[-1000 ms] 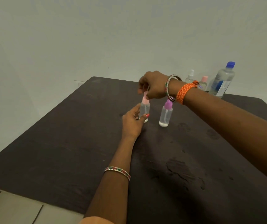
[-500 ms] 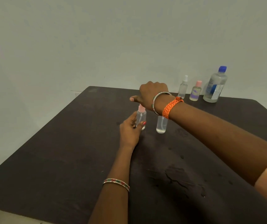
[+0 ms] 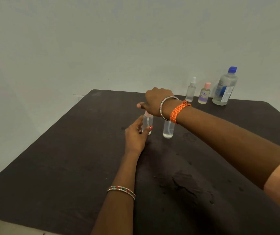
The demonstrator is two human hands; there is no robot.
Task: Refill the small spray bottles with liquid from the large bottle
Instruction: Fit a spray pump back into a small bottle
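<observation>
Hardly shifted since half a second ago: right hand kept above the pink-capped spray bottle, left hand kept at that bottle's near side. Held the bottle upright on the dark worktop in the left grip, thumb and fingers curled round the clear body near its base. Hung the right grip over the pink cap with the knuckles upward and the thumb stretched leftward; fingers hidden under the hand, so cannot tell whether closed on the cap or merely over it. Stood just to the right, a second small spray bottle, clear, a little liquid at the bottom, its top hidden behind the right wrist. Lined up at the far right edge of the worktop, well apart from the hands: a clear white-topped spray bottle, a small pink-capped bottle with a purple label, and the large blue-capped bottle, partly filled, farthest right.
</observation>
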